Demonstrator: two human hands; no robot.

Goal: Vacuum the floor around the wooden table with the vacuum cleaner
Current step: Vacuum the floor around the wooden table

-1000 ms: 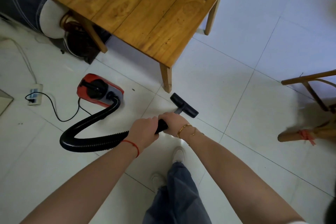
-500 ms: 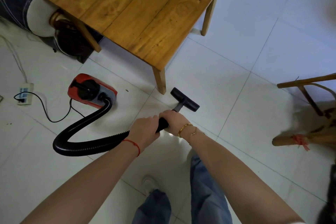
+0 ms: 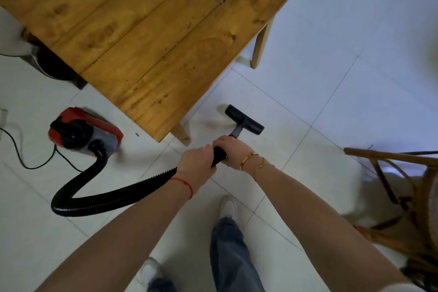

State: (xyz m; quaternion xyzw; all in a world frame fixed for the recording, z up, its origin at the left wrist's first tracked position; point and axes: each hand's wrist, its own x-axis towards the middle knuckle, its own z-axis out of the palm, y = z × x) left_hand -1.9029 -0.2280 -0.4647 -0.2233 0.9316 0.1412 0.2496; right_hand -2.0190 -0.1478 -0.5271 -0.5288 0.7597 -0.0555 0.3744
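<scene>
**Both hands on the vacuum wand beside the table corner**

The left hand (image 3: 195,163) and the right hand (image 3: 231,149) each wrap their fingers around the black wand handle (image 3: 219,155), the left just behind the right, nearly touching it. A red string circles the left wrist; gold bracelets sit on the right wrist.

From the grip, a short grey tube runs toward 1 o'clock to the black floor nozzle (image 3: 244,119), which lies flat on the white tiled floor (image 3: 331,102). The nozzle sits just beside the near corner leg (image 3: 181,134) of the wooden table (image 3: 151,31), at about 3 o'clock from that leg and apart from it.

The black ribbed hose (image 3: 94,194) leaves the left hand toward 8 o'clock, bends back on itself and climbs to the red canister vacuum cleaner (image 3: 84,130), which rests on the floor at 9 o'clock from the hands, near the table's left edge. A thin black power cord (image 3: 30,167) trails from the canister toward the left border.

The wooden surface fills the upper left; a second leg (image 3: 260,42) shows at 1 o'clock. A wooden chair (image 3: 403,185) stands at 3 o'clock, partly cut off. Two white shoes and blue jean legs appear at 6 o'clock.
</scene>
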